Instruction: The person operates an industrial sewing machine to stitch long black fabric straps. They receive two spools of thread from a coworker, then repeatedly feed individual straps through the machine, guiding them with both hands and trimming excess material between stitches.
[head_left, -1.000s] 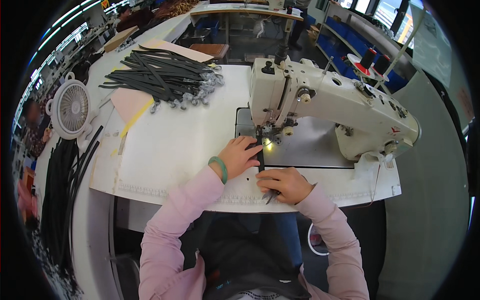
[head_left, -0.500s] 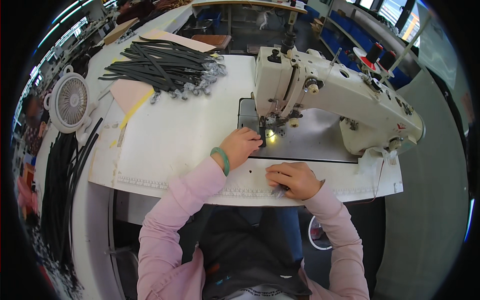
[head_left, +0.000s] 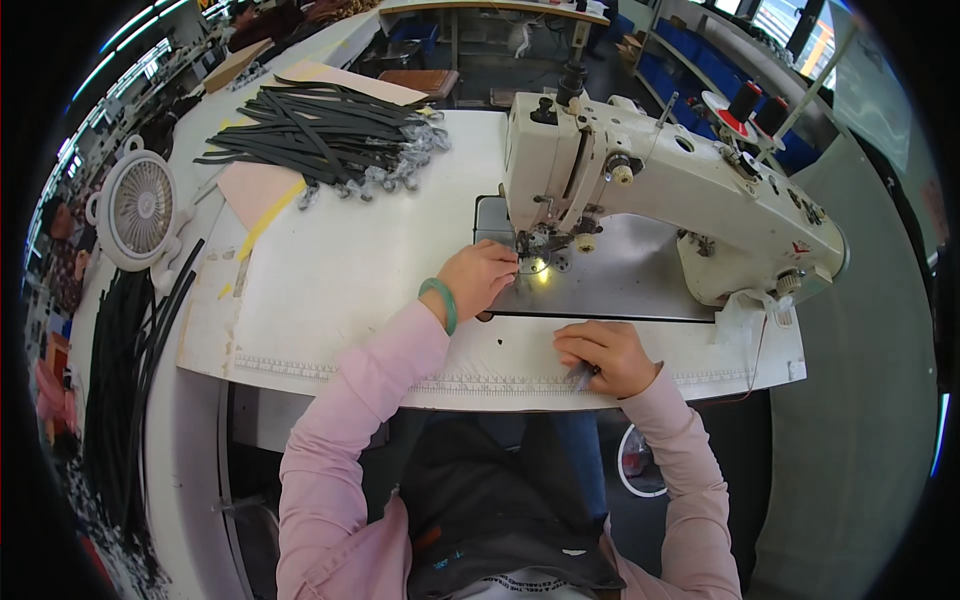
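Observation:
My left hand (head_left: 478, 280), with a green bangle (head_left: 441, 305) at the wrist, is closed in a pinch beside the needle area of a white sewing machine (head_left: 640, 170). What lies between its fingertips is hidden; a small dark bit shows under the palm's lower edge. Farther right and nearer me, my right hand (head_left: 608, 358) rests on the table's front part, its fingers curled round a small grey crumpled piece (head_left: 582, 375). The machine's lamp lights the metal plate (head_left: 630, 270) just right of my left fingertips.
Black straps (head_left: 310, 130) with crumpled clear-wrapped ends lie in a pile at the far left. More black straps (head_left: 120, 390) hang near a white fan (head_left: 140, 210). Thread spools (head_left: 745, 102) stand behind the machine. A printed ruler strip (head_left: 300, 366) runs along the table's front edge.
A short black strip beside my left fingertips under the needle has gone from view. My left hand has shifted slightly left and away from me; my right hand has moved a little right.

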